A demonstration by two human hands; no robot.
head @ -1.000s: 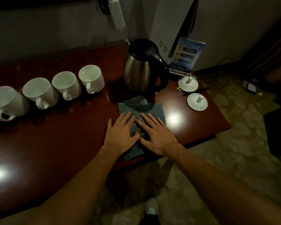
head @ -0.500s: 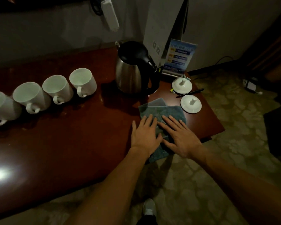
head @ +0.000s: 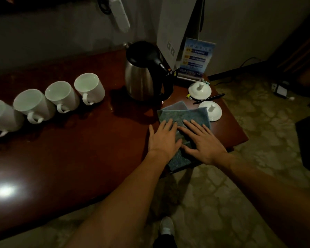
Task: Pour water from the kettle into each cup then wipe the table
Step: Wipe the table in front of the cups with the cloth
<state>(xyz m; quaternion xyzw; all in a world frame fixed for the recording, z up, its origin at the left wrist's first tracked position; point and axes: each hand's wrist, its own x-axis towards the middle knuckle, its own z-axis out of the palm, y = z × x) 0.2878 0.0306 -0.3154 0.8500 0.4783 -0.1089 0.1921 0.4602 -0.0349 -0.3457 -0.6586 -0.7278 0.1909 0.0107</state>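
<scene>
Pressing flat on a blue-grey cloth [head: 183, 116], both hands lie side by side near the right end of the dark red desk [head: 70, 158]. The left hand [head: 164, 138] has its fingers straight and slightly spread, palm down on the cloth's left half; the right hand [head: 201, 140] is likewise spread and flat on the right half, its fingertips reaching toward the cloth's far edge. Neither hand curls round anything. The cloth is folded in layers, its near corner hanging a little over the desk's front edge.

Just behind the cloth stands the steel kettle [head: 141, 81] with its black lid and handle, upright. To the kettle's left four white cups [head: 89, 88] stand in a row running toward the left edge of the view, handles facing the person; whether they hold water cannot be told in the dim light. Right of the kettle two white lids [head: 200, 89] with knobs lie on the desk, the nearer one touching the cloth's right corner, and a dark pen [head: 209, 98] lies between them. A blue card [head: 195, 59] stands behind the lids against a pale wall panel. A bright glare spot shows on the desk at lower left. Below, on the patterned floor [head: 240, 131], the toe of a shoe [head: 166, 226] is seen.
</scene>
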